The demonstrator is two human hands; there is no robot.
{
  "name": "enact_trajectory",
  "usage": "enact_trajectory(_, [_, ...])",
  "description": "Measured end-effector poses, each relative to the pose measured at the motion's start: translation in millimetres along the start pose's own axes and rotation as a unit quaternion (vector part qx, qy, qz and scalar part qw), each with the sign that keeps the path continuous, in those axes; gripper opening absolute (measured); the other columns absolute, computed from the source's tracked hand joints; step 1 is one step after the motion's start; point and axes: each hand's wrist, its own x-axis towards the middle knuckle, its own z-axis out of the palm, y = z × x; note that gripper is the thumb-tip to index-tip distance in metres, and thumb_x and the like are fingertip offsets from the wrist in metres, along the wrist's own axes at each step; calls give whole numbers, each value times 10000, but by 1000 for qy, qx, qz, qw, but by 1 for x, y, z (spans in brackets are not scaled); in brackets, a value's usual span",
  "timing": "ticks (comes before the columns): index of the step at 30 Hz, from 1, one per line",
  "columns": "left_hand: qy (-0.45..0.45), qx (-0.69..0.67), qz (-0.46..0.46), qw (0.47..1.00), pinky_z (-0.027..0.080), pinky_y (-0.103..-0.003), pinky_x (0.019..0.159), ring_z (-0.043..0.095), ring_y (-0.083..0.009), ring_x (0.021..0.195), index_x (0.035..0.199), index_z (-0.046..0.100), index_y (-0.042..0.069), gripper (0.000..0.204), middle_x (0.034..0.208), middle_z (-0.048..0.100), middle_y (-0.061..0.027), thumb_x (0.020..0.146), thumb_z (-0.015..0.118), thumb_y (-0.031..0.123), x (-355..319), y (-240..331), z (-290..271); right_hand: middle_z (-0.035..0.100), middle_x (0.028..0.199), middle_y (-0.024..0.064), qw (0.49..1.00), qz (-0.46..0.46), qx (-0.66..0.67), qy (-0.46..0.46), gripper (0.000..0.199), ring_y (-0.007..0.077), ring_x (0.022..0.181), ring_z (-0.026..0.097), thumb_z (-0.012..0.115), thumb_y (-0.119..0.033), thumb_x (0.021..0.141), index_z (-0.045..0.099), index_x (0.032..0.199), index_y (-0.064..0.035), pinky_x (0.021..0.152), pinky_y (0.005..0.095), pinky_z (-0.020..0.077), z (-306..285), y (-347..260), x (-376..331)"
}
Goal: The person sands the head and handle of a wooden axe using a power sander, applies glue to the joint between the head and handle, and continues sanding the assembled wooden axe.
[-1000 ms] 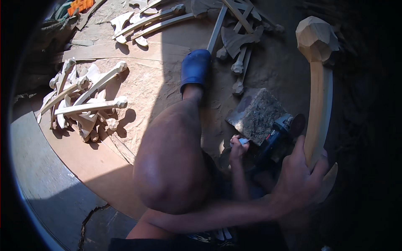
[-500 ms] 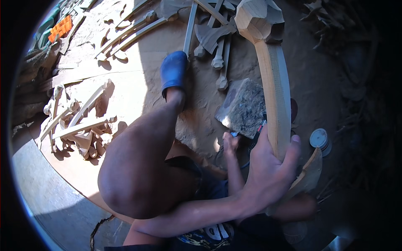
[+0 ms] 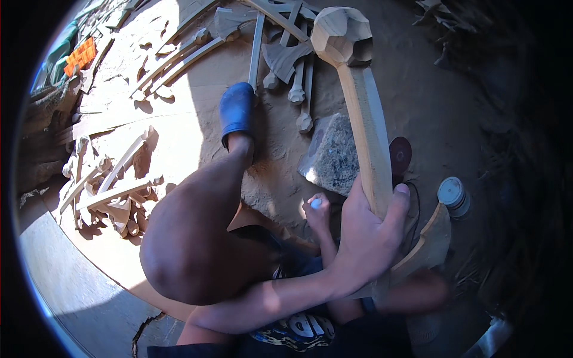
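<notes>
Wooden shaft (image 3: 365, 131), faceted knob (image 3: 341, 36), left hand (image 3: 369, 238) clasped round

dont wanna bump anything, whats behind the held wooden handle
Behind the wooden handle, a rough stone block shows on the left and a dark red disc on the right; whatever lies between, the handle and left hand cover.

Beyond the left hand (image 3: 371, 232), I see a blue clog (image 3: 236, 110); below, dark shorts (image 3: 300, 267) and a printed dark shirt (image 3: 373, 335).

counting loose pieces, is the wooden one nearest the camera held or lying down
Held: the left hand clasps the knobbed wooden piece between thumb and fingers.
</notes>
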Motion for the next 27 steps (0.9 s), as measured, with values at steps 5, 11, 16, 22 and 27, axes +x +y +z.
enact_trajectory(5, [-2, -43, -65, 997, 387, -283, 431, 423, -84, 476, 922, 485, 111, 284, 647, 427, 36, 1078, 654, 279, 0, 29, -6, 726, 1130, 115, 999, -25, 16, 20, 318, 159, 1010, 705, 769, -141, 1025, 603, 1228, 39, 928, 321, 574, -28, -26, -34])
enact_trajectory(11, [48, -92, -73, 992, 290, -245, 489, 355, -53, 535, 901, 468, 218, 288, 711, 355, 74, 1034, 694, 336, -2, 41, 0, 729, 1122, 117, 991, -52, 29, 118, 320, 159, 1018, 709, 773, -146, 1026, 608, 1220, 48, 942, 322, 578, -71, -19, -47])
enact_trajectory(16, [46, -100, -60, 992, 349, -271, 495, 404, -79, 547, 915, 462, 171, 303, 729, 399, 47, 1033, 701, 316, 2, 39, -12, 732, 1116, 118, 955, -107, 39, 275, 322, 158, 1025, 712, 776, -150, 1026, 613, 1212, 56, 954, 323, 582, -116, -35, -34])
enact_trajectory(22, [70, -104, -40, 991, 385, -274, 504, 434, -88, 559, 962, 471, 174, 272, 747, 429, 41, 1038, 698, 303, 9, 36, -8, 757, 1095, 143, 899, -265, 44, 347, 365, 199, 977, 746, 789, -212, 1040, 609, 1254, 23, 880, 351, 598, -159, -151, -65])
enact_trajectory(27, [71, -98, -10, 993, 382, -272, 503, 441, -88, 561, 965, 467, 186, 267, 747, 432, 38, 1038, 696, 303, 16, 33, -11, 736, 1077, 220, 883, -311, -205, 285, 423, 424, 974, 744, 804, -253, 1005, 627, 1296, -3, 816, 473, 585, -168, -183, -60])
